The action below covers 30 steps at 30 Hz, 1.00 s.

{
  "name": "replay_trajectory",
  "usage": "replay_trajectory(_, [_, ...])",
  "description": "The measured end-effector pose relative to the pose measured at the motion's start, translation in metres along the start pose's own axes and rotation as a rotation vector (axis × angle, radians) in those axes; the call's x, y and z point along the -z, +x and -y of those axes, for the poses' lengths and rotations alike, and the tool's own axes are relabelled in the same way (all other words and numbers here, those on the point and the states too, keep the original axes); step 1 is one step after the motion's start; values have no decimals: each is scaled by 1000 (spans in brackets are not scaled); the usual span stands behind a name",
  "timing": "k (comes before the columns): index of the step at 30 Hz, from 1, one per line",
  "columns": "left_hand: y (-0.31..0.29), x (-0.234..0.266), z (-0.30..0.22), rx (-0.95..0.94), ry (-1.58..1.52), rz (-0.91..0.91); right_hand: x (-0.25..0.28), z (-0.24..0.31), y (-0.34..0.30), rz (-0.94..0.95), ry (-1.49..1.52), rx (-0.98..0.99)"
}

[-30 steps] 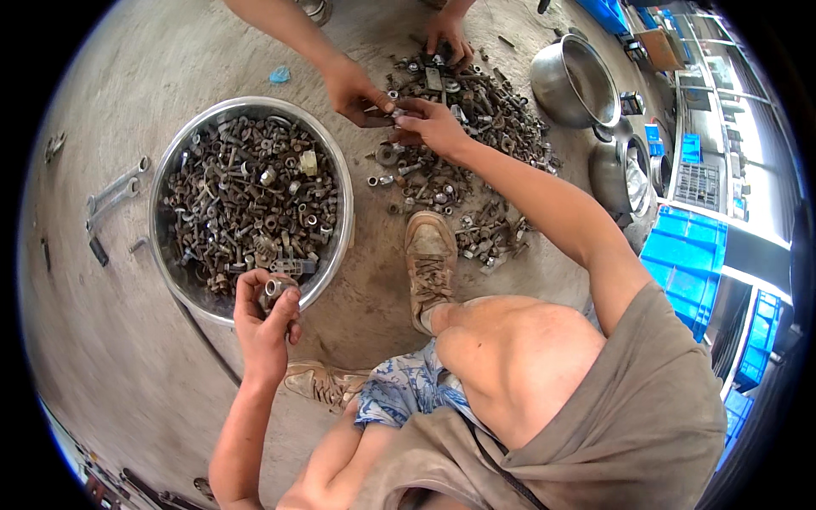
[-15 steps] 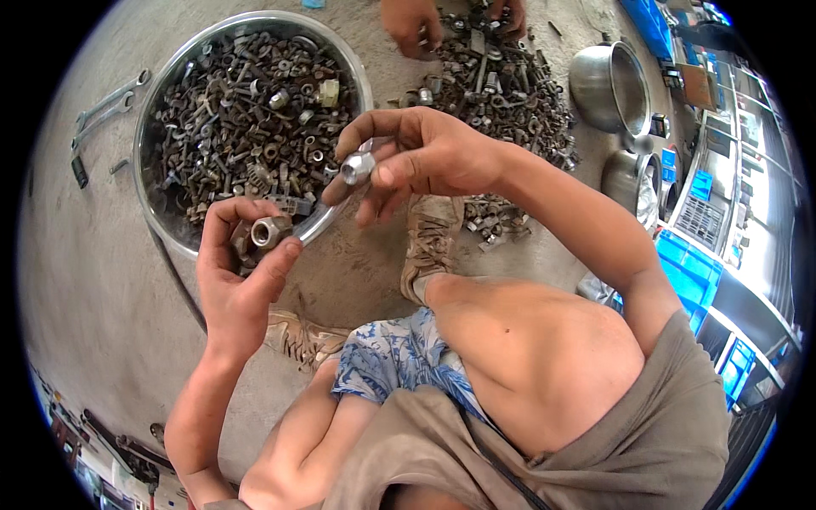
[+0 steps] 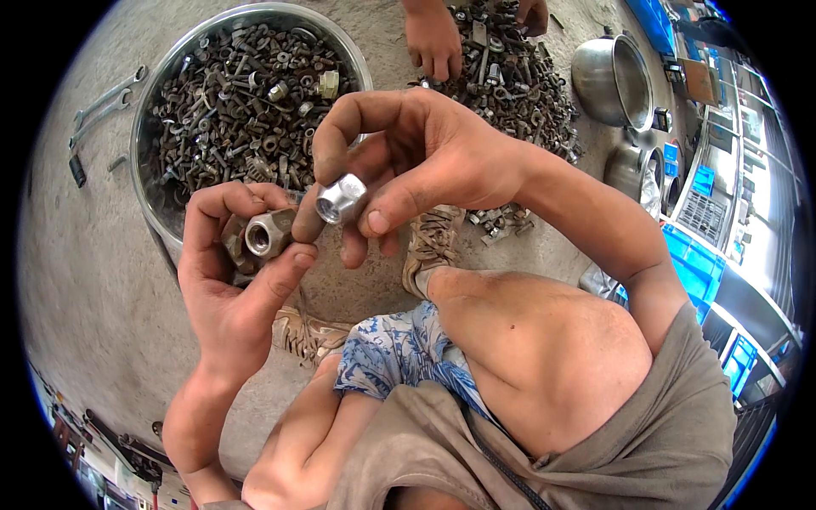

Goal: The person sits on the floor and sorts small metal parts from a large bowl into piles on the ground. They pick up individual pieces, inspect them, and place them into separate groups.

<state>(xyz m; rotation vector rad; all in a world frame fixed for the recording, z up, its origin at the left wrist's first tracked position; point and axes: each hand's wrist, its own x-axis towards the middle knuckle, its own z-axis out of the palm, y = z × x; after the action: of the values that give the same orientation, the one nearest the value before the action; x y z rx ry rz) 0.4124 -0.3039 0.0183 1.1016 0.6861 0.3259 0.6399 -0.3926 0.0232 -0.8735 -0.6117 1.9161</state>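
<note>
Between the thumb and fingers of my right hand (image 3: 416, 170) is a shiny silver nut (image 3: 342, 199), its threaded hole turned toward me. My left hand (image 3: 234, 263) is closed round a duller, brownish hex nut (image 3: 269, 234), with more metal pieces (image 3: 234, 238) tucked behind it in the palm, partly hidden by the fingers. The two nuts are close together but apart. Beyond my hands stands a round metal basin (image 3: 143, 183) heaped with nuts, bolts and washers (image 3: 246, 110). My right hand overlaps its near right rim in view.
A loose pile of bolts and nuts (image 3: 518, 93) lies on the floor, where another person's hand (image 3: 433, 42) reaches in. Wrenches (image 3: 106, 106) lie at the left. Steel pots (image 3: 586, 81) and blue bins (image 3: 688, 263) stand at the right. My shoe (image 3: 433, 242) is below a smaller heap (image 3: 501, 221).
Both hands have come nearer to me with their nuts, and the right hand has moved left, toward the left one. The other person's hand has shifted over the pile.
</note>
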Motion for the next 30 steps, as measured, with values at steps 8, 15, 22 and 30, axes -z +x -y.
replay_trajectory(8, [2,3,4,46,47,-36,0,-3,2,-37,-54,13])
replay_trajectory(15, [-2,1,19,154,108,-52,122,-53,-32,-136,-1210,-310])
replay_trajectory(22, [-6,11,51,265,128,-15,249,-65,-170,-676,-1224,-531])
replay_trajectory(30, [-7,-7,68,323,248,160,284,-67,-207,-865,-1248,-609])
